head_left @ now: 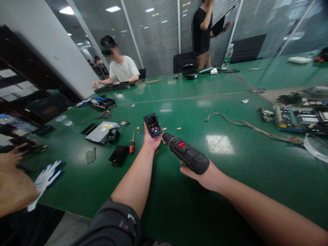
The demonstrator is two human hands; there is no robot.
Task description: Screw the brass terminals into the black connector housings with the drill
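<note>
Your left hand holds a black housing up over the table, thumb along its side and the other fingers mostly hidden behind it. The housing's open face shows small metal parts inside. Your right hand is closed around the grip of a black drill with a red switch; the drill's body covers most of your fingers. Its chuck points at the housing's lower corner, but whether the bit touches it you cannot tell from here.

Small brass-coloured plates lie on the table just beyond and beside the housing. Toward the table's left edge from your left hand, you have an orange-handled screwdriver, an open black case just beside it, and a silver metal box a little farther from you. A white glove lies by the near left corner. Toward the right edge sit circuit boards, and at the far edge a person in a white shirt is seated.
</note>
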